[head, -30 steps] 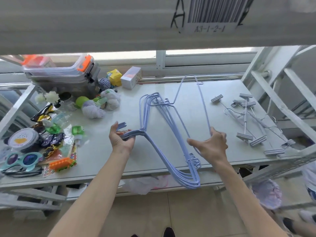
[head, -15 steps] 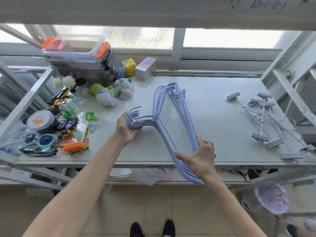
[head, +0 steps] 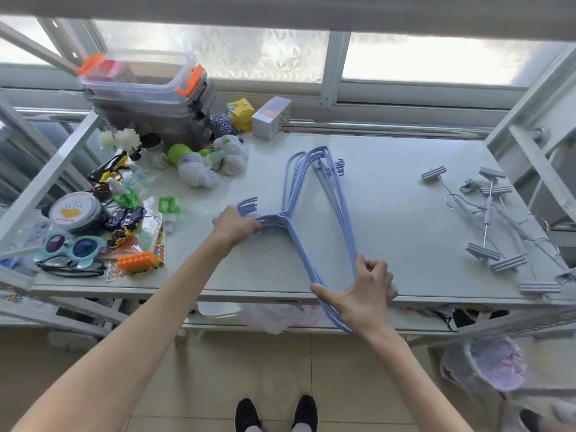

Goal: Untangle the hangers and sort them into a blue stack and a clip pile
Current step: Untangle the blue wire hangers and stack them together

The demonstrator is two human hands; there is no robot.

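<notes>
My table [head: 389, 213]: pale grey top.
Middle: blue hangers [head: 277, 221] lie stacked, their near end poking past the front edge toward me.
Right edge: clip hangers [head: 495, 190] in a loose tangle.
Back left corner: clear storage boxes [head: 149, 98], with a yellow packet [head: 240, 115] and a white box [head: 270, 118] beside them along the back edge.
Left edge: round tin [head: 74, 210], sunglasses [head: 71, 246], orange toy [head: 138, 262].

Single wide-angle head view, steeply down and forward over the near table [head: 389, 213]
</notes>
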